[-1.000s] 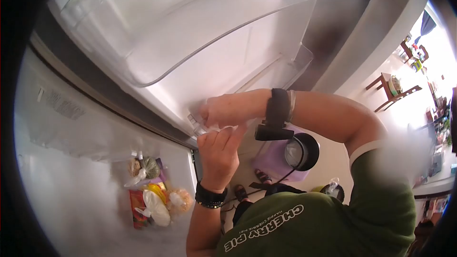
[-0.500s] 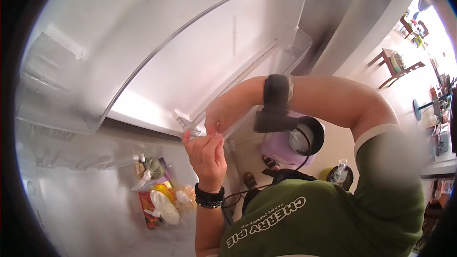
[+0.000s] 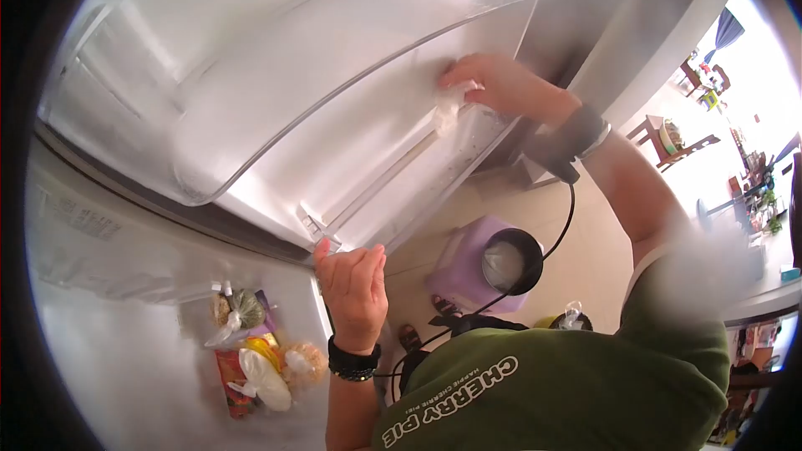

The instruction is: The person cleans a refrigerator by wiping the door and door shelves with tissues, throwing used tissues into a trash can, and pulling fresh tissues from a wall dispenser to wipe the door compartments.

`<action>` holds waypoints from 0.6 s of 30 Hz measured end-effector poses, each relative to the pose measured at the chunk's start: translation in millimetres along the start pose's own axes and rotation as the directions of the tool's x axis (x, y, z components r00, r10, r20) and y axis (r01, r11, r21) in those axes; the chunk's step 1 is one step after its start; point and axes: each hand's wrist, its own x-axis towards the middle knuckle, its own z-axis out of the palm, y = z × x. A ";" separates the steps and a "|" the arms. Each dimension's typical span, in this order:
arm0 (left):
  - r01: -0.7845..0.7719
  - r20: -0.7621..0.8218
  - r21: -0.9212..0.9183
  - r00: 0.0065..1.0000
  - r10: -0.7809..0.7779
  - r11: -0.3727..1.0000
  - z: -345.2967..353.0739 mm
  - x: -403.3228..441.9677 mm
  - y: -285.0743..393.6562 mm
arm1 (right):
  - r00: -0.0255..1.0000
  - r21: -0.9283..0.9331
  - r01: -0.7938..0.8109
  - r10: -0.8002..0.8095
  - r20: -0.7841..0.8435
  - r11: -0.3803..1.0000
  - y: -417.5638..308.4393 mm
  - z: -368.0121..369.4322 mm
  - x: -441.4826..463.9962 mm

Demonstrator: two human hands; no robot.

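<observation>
My right hand [image 3: 501,88] is closed around a whitish, crumpled piece of material [image 3: 451,108], against the inner wall of the fridge door near the far end of a clear door shelf [image 3: 418,188]. Blur hides its exact kind. At the shelf's near corner, beside a small white bracket [image 3: 313,221], my left hand [image 3: 355,292] has its fingers bent over the edge. A larger clear door bin [image 3: 334,92] curves above both hands. Small dark specks show on the lower shelf's front.
Bagged food and a red packet [image 3: 234,380] lie in the fridge compartment at lower left. Below the door stand a purple box [image 3: 459,271] and a black round container [image 3: 526,263]. A cable hangs from my right wrist. Wooden chair [image 3: 668,142] at right.
My right hand has moved away from my left hand, up and right along the shelf, and the whitish material now shows in it. My left hand has stayed by the near corner.
</observation>
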 end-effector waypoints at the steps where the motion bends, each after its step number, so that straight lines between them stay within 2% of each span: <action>1: -0.006 -0.008 0.008 1.000 0.006 1.000 0.3 1.0 0.6 | 0.995 -0.127 0.044 -0.032 0.098 0.991 7.2 5.7 -4.8; 3: -0.009 -0.016 0.010 1.000 0.009 1.000 1.2 2.3 0.7 | 0.954 -0.359 0.166 -0.057 0.295 0.919 18.5 15.0 -9.9; 4: -0.011 -0.018 0.011 1.000 0.011 1.000 1.2 2.1 0.3 | 0.878 -0.391 0.074 0.126 0.462 0.917 17.5 17.9 -3.7; 7: -0.012 -0.018 0.022 1.000 0.013 1.000 2.0 2.8 0.1 | 0.851 -0.234 -0.019 0.139 0.507 0.972 31.6 26.0 2.6; 10: 0.008 0.019 0.008 1.000 -0.008 1.000 -0.1 3.5 1.5 | 0.926 -0.238 0.064 0.032 0.377 0.969 29.8 29.1 3.7; 13: 0.014 0.037 0.039 0.999 -0.015 0.999 -1.0 5.9 2.4 | 0.934 -0.296 -0.033 0.135 0.331 0.955 50.4 45.2 6.0; 16: 0.015 0.020 0.061 1.000 -0.016 0.998 -0.8 6.5 5.1 | 0.879 -0.423 -0.123 0.296 0.373 0.898 9.0 19.0 7.6; 18: 0.018 0.007 0.070 1.000 -0.018 0.997 -0.2 3.3 6.3 | 0.916 -0.462 -0.044 0.220 0.334 0.886 33.4 31.1 5.6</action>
